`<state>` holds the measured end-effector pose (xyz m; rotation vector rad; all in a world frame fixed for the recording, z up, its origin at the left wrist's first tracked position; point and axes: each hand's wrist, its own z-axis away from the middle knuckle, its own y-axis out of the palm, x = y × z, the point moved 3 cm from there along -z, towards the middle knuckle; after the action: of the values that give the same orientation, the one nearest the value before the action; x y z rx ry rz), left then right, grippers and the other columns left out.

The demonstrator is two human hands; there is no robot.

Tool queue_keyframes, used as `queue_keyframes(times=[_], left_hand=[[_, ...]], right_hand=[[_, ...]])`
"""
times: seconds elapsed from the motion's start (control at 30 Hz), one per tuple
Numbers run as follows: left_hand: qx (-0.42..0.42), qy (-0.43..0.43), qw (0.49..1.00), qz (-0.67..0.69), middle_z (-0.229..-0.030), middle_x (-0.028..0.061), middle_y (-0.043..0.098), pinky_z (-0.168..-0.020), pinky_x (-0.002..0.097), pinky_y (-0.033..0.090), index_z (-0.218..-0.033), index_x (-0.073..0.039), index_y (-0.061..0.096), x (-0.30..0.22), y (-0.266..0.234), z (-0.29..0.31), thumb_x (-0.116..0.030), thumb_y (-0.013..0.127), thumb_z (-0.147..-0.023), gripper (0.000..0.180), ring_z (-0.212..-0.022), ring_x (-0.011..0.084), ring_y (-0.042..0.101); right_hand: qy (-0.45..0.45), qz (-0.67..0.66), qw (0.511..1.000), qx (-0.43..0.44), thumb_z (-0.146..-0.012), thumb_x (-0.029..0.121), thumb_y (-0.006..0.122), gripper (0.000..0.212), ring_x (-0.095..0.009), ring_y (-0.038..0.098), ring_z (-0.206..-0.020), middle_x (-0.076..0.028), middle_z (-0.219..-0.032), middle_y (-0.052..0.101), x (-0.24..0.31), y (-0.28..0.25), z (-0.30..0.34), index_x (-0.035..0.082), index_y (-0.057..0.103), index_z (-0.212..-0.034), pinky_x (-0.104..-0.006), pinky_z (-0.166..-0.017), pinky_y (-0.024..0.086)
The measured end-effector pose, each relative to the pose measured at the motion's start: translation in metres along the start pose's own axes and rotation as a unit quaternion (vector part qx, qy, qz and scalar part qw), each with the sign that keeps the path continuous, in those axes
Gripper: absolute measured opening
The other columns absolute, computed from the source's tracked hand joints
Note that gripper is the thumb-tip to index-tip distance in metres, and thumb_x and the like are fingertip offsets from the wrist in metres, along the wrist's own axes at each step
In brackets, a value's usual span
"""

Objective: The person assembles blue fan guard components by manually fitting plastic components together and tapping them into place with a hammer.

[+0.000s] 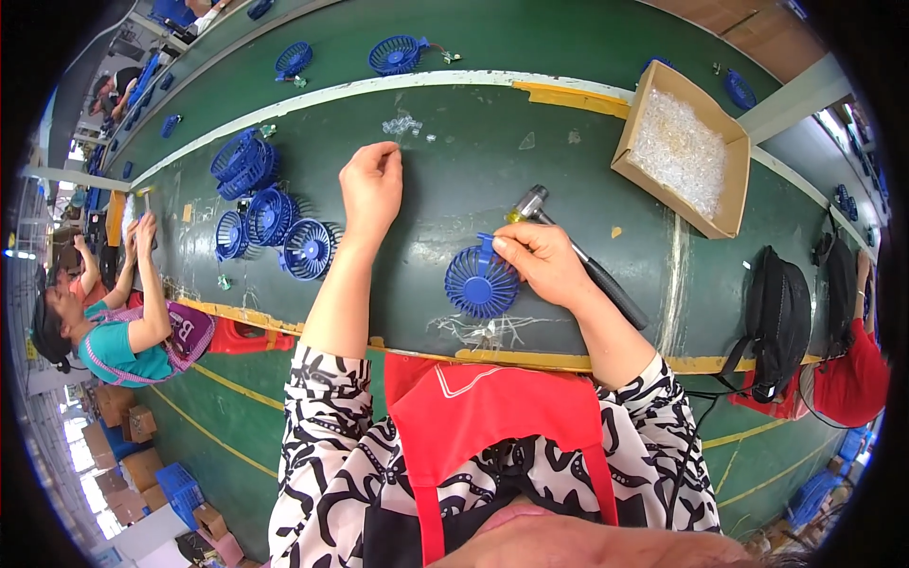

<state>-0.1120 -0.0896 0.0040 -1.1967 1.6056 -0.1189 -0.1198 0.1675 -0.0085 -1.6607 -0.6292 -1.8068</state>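
Out over the bench, my left hand [372, 189] is closed, thumb and fingertips pressed together. Whether something small sits in that pinch cannot be made out. Just beyond it lies a little group of clear plastic pieces [402, 125]. My right hand [544, 262] pinches the short stem of a round blue fan housing [481, 282], its slatted face up, near the bench's front edge. Behind and beside my right hand rests a hammer [606, 282] with a metal head and black handle, partly covered by the hand. Several more blue fan housings [308, 250] stand grouped left of my left forearm.
A cardboard box [735, 180] of clear plastic pieces stands at the far right. Beyond a pale rail, a belt [492, 38] carries blue fan parts with small circuit boards. A black bag [778, 317] hangs at the right edge. A co-worker [133, 331] sits at the left.
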Motion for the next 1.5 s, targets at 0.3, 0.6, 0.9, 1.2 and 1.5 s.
queue_keyframes(times=[0.3, 0.6, 0.9, 1.2, 1.5], left_hand=[[-0.009, 0.041, 0.99, -0.136, -0.079, 0.014, 0.068, -0.068, 0.0338, 0.052, -0.089, -0.002, 0.071, -0.005, 0.034, -0.026, -0.014, 0.07, -0.08, 0.015, -0.068, 0.0246, 0.065], [0.019, -0.077, 0.997, 0.0, -0.073, 0.0107, 0.066, -0.062, 0.0321, 0.05, -0.079, 0.0, 0.065, -0.013, 0.014, 0.005, -0.011, 0.072, -0.079, 0.012, -0.063, 0.02, 0.063], [0.19, -0.332, 0.811, 0.442, -0.085, 0.0064, 0.068, -0.068, 0.0235, 0.048, -0.098, -0.001, 0.068, -0.039, 0.002, 0.085, -0.003, 0.068, -0.086, 0.012, -0.073, 0.0115, 0.06], [0.245, -0.348, 0.745, 0.513, -0.091, 0.0098, 0.071, -0.073, 0.0247, 0.051, -0.102, -0.001, 0.069, -0.042, -0.002, 0.1, -0.002, 0.068, -0.086, 0.016, -0.078, 0.0127, 0.063], [0.271, -0.319, 0.758, 0.5, -0.09, 0.0104, 0.072, -0.079, 0.0264, 0.053, -0.102, 0.001, 0.069, -0.047, -0.001, 0.099, 0.001, 0.067, -0.086, 0.016, -0.084, 0.0157, 0.068]], right_hand=[[-0.008, 0.002, 1.0, 0.001, -0.094, 0.018, 0.061, 0.02, -0.01, 0.057, -0.066, -0.005, -0.072, 0.064, 0.001, -0.002, -0.001, -0.001, 0.067, -0.093, -0.0277, -0.061, 0.047], [0.023, -0.044, 0.999, -0.004, -0.094, 0.017, 0.061, 0.02, -0.008, 0.057, -0.068, -0.002, -0.074, 0.065, 0.0, 0.003, -0.001, -0.002, 0.068, -0.096, -0.0255, -0.063, 0.048], [-0.006, -0.091, 0.996, -0.001, -0.093, 0.014, 0.064, 0.021, -0.005, 0.055, -0.074, 0.0, -0.08, 0.064, 0.001, -0.004, 0.0, -0.005, 0.068, -0.1, -0.0226, -0.066, 0.046], [0.016, -0.138, 0.989, 0.047, -0.094, 0.016, 0.064, 0.021, -0.006, 0.055, -0.072, 0.0, -0.079, 0.064, -0.004, -0.001, 0.0, -0.003, 0.07, -0.1, -0.0224, -0.065, 0.047], [0.016, -0.136, 0.989, 0.063, -0.094, 0.016, 0.064, 0.02, -0.005, 0.055, -0.073, 0.001, -0.08, 0.065, -0.007, 0.0, -0.001, -0.002, 0.07, -0.101, -0.0215, -0.066, 0.047]])
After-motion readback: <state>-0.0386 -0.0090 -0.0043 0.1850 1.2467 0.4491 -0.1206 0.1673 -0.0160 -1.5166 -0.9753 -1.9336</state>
